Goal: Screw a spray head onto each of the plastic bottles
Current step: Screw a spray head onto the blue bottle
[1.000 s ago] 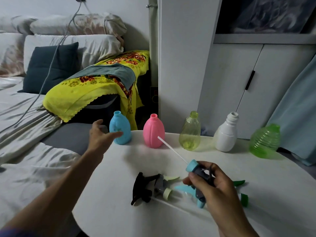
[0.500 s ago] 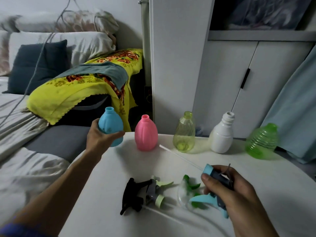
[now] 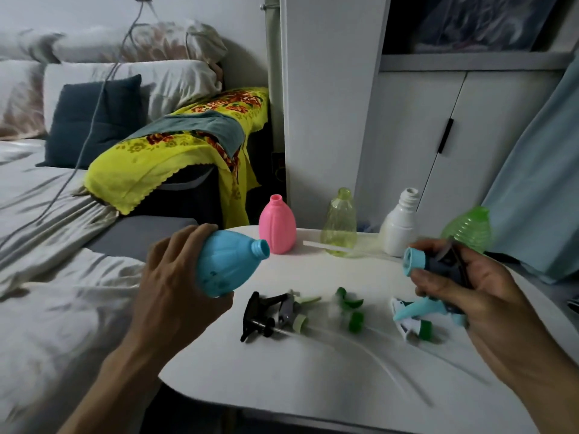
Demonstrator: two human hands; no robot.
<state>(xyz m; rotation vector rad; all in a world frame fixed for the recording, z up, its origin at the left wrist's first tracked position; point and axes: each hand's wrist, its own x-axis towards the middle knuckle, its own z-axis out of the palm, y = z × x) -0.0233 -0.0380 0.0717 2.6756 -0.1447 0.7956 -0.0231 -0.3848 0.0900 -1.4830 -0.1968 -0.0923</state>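
L hand [image 3: 175, 277] grip clamped on blue bottle [image 3: 227, 264], tilted; R hand [image 3: 463, 283] grip clamped on blue spray head [image 3: 416, 261], above tabletop [image 3: 313, 386].

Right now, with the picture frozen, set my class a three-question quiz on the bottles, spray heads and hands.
1. True or false: the left hand holds the blue bottle upright on the table.
2. Which bottle stands farthest right? A pink bottle B white bottle C green bottle
3. Fill in: the right hand has its grip on the ____ spray head.

Key
1. False: it is tilted, lifted off the table, neck pointing right.
2. C
3. Blue
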